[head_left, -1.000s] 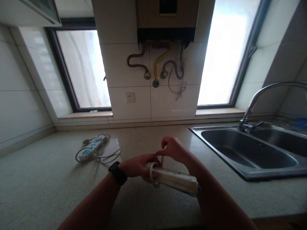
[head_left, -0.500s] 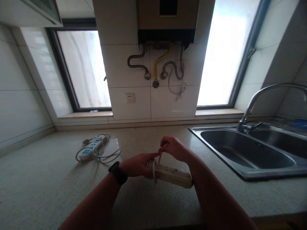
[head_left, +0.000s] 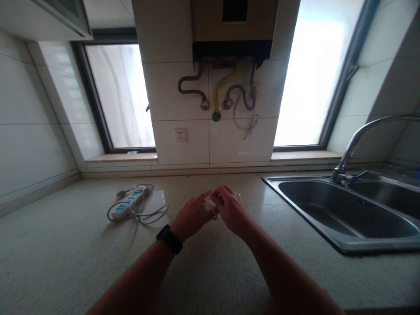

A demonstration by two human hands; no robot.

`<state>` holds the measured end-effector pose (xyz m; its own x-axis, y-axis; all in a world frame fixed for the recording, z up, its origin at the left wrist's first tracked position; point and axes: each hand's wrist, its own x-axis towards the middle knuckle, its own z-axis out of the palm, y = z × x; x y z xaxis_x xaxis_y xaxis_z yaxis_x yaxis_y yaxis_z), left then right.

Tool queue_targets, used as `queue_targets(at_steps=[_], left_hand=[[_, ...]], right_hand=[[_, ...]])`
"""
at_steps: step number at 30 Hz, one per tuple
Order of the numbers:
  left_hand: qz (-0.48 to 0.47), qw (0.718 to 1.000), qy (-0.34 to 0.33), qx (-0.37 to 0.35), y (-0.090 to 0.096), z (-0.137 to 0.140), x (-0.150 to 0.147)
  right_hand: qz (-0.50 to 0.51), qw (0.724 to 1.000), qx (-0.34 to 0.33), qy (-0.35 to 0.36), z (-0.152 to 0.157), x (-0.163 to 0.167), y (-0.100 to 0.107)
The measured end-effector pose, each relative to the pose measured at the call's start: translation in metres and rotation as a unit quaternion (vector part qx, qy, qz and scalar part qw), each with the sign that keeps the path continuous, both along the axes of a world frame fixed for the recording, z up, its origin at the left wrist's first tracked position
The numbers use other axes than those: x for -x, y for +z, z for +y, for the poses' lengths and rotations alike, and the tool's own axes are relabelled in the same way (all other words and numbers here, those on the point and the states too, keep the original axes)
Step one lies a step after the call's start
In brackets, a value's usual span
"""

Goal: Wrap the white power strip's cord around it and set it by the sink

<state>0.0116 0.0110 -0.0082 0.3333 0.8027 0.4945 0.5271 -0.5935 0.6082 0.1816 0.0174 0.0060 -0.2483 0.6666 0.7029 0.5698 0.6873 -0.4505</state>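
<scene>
Between my hands, above the counter, is a white power strip [head_left: 209, 204] with its cord wound round it. Only its near end and a few loops of cord show; my fingers cover the rest. My left hand [head_left: 192, 218], with a black watch on the wrist, is closed round its left side. From the right, my right hand [head_left: 230, 210] is closed over the strip and cord, its fingers bent against the left hand's fingertips. A second power strip [head_left: 128, 204], white with teal socket faces and a loosely coiled grey cord, lies on the counter to the left.
A flat white sheet or box [head_left: 156, 200] lies beside the second strip. At right, a steel double sink [head_left: 303, 218] with a tall faucet [head_left: 344, 159] is set into the speckled counter [head_left: 82, 258]. A wall socket [head_left: 180, 135] sits below the water heater's pipes.
The strip has swung from pointing right, along my right forearm, to pointing away and mostly behind my fingers. Both hands have drawn together, and my right hand has come down onto it.
</scene>
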Motion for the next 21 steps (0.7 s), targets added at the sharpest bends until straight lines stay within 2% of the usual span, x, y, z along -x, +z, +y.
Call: queue_targets(at_steps=[5, 10, 16, 21], left_hand=[[-0.038, 0.998, 0.057, -0.006, -0.008, 0.012, 0.010], [-0.128, 0.986, 0.073, 0.081, -0.012, 0.018, 0.015], [-0.200, 0.959, 0.065, 0.189, -0.011, 0.012, 0.008], [-0.244, 0.937, 0.086, 0.236, -0.010, 0.004, -0.004]], right_hand=[[-0.031, 0.998, -0.041, 0.047, -0.006, 0.002, 0.000], [-0.087, 0.991, -0.059, 0.086, 0.004, 0.001, -0.011], [-0.048, 0.997, -0.048, 0.036, 0.022, 0.009, -0.030], [-0.052, 0.984, -0.166, -0.045, 0.022, 0.020, -0.032]])
